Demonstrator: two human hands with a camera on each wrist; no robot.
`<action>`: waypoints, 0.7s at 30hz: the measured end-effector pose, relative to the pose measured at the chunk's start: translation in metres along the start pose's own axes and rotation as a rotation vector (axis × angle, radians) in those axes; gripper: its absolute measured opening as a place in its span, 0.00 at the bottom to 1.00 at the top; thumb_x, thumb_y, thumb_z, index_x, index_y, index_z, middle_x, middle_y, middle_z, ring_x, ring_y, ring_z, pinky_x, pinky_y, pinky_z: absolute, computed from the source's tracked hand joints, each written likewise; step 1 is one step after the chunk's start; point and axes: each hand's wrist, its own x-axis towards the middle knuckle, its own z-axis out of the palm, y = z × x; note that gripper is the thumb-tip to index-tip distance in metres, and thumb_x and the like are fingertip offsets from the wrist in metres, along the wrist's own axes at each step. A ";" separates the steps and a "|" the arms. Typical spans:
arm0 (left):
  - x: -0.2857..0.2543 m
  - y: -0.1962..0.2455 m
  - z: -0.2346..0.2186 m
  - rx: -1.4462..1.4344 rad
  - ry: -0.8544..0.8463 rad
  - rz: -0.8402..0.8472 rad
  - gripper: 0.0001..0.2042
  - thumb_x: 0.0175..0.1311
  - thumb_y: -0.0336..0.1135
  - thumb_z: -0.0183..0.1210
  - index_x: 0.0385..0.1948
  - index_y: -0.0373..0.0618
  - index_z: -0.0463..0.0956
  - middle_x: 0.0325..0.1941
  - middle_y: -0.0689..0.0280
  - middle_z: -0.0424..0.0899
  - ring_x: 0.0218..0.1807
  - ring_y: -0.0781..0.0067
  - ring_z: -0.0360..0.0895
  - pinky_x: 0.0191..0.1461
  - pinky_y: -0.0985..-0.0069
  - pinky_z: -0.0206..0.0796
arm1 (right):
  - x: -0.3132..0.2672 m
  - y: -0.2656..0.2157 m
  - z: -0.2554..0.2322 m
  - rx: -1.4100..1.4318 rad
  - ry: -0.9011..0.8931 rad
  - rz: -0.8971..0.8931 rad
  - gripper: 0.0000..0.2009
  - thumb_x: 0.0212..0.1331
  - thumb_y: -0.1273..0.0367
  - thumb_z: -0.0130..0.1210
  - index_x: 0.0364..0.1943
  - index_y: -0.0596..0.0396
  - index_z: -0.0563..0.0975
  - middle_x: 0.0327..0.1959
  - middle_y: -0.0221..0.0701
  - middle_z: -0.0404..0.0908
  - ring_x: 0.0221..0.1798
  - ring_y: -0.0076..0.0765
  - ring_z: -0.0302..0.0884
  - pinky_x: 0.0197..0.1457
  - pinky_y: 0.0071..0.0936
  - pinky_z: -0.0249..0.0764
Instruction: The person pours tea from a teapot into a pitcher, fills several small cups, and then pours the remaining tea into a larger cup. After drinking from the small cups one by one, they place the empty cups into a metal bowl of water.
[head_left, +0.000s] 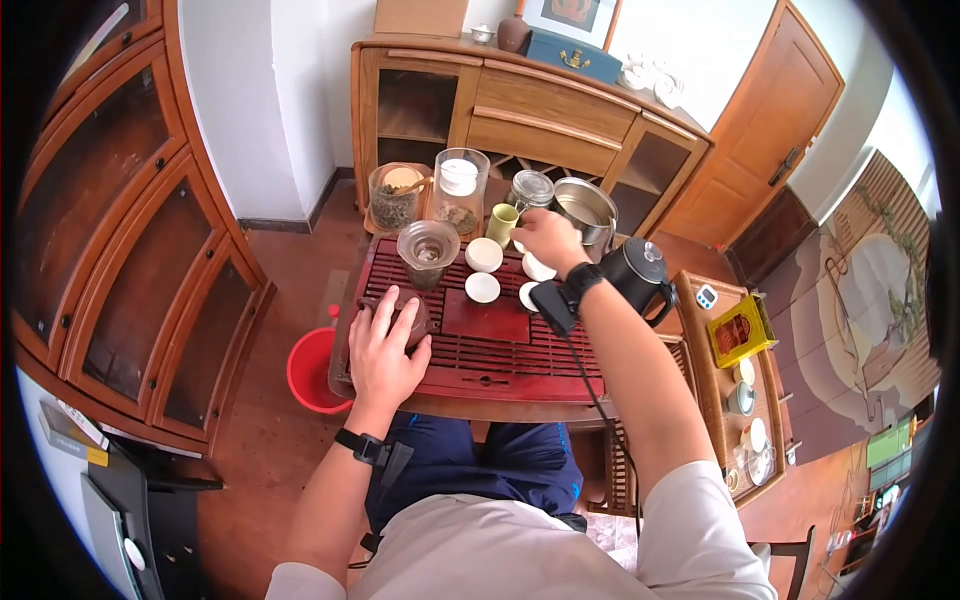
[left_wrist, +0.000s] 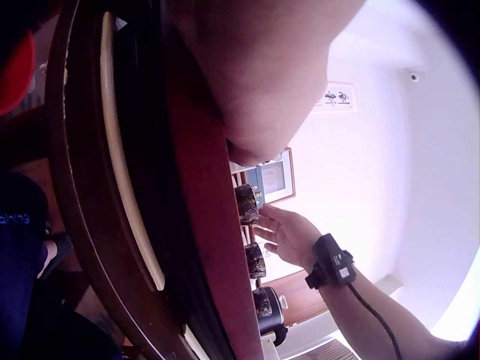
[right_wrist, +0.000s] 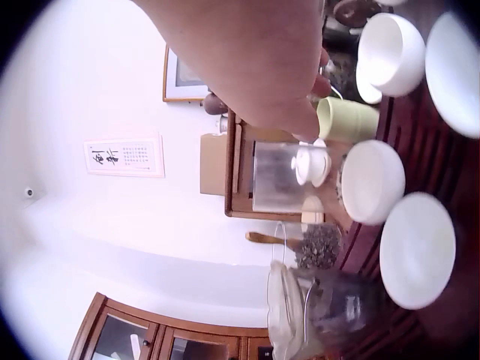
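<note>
My left hand [head_left: 388, 352] rests with spread fingers on a dark brown teapot [head_left: 416, 318] at the left of the red slatted tea tray [head_left: 480, 380]. The palm and fingers cover most of that pot. My right hand [head_left: 550, 240] reaches across to the tray's far side, its fingertips beside a pale green tool holder [head_left: 502, 224]. In the left wrist view the right fingers [left_wrist: 268, 229] are extended and apart, with nothing visible between them. White cups [head_left: 484, 254] stand below and left of this hand. A glass pitcher with a strainer [head_left: 428, 255] is beyond my left fingers.
Glass jars of tea leaves [head_left: 396, 205] and a steel pot [head_left: 586, 208] line the far side. A black kettle [head_left: 636, 275] stands right of the tray. On the right side table sit a yellow box [head_left: 740, 330] and small cups. A red bucket [head_left: 315, 372] is lower left.
</note>
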 end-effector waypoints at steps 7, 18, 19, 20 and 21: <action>0.000 0.000 0.000 0.008 -0.002 0.012 0.28 0.54 0.37 0.73 0.60 0.46 0.82 0.75 0.57 0.75 0.62 0.44 0.77 0.71 0.48 0.67 | -0.026 0.043 -0.027 -0.281 -0.058 -0.006 0.28 0.53 0.44 0.67 0.52 0.47 0.88 0.54 0.40 0.90 0.65 0.54 0.80 0.71 0.56 0.64; 0.001 0.001 0.000 0.018 -0.010 0.013 0.29 0.53 0.38 0.73 0.61 0.49 0.81 0.75 0.58 0.75 0.61 0.42 0.77 0.69 0.47 0.68 | -0.027 0.045 -0.004 -0.281 -0.083 -0.116 0.28 0.51 0.46 0.71 0.53 0.46 0.87 0.54 0.43 0.89 0.64 0.58 0.79 0.71 0.54 0.66; 0.001 0.001 0.000 0.028 -0.011 0.009 0.29 0.53 0.38 0.73 0.61 0.49 0.81 0.75 0.58 0.75 0.60 0.42 0.77 0.68 0.47 0.68 | -0.028 0.046 -0.004 -0.261 -0.092 -0.119 0.29 0.52 0.45 0.71 0.55 0.46 0.87 0.55 0.43 0.88 0.64 0.58 0.79 0.71 0.54 0.66; 0.001 0.001 0.000 0.029 -0.008 0.010 0.29 0.53 0.38 0.73 0.61 0.49 0.81 0.75 0.58 0.75 0.60 0.42 0.77 0.68 0.47 0.68 | -0.027 0.046 -0.004 -0.240 -0.102 -0.124 0.30 0.53 0.45 0.70 0.56 0.45 0.86 0.55 0.44 0.88 0.64 0.58 0.80 0.71 0.54 0.66; 0.001 0.000 0.002 0.016 -0.010 0.011 0.29 0.53 0.38 0.73 0.61 0.49 0.81 0.75 0.58 0.75 0.61 0.42 0.77 0.69 0.47 0.68 | -0.027 0.047 -0.006 -0.240 -0.086 -0.099 0.30 0.54 0.43 0.69 0.58 0.44 0.86 0.56 0.43 0.88 0.66 0.56 0.80 0.72 0.54 0.66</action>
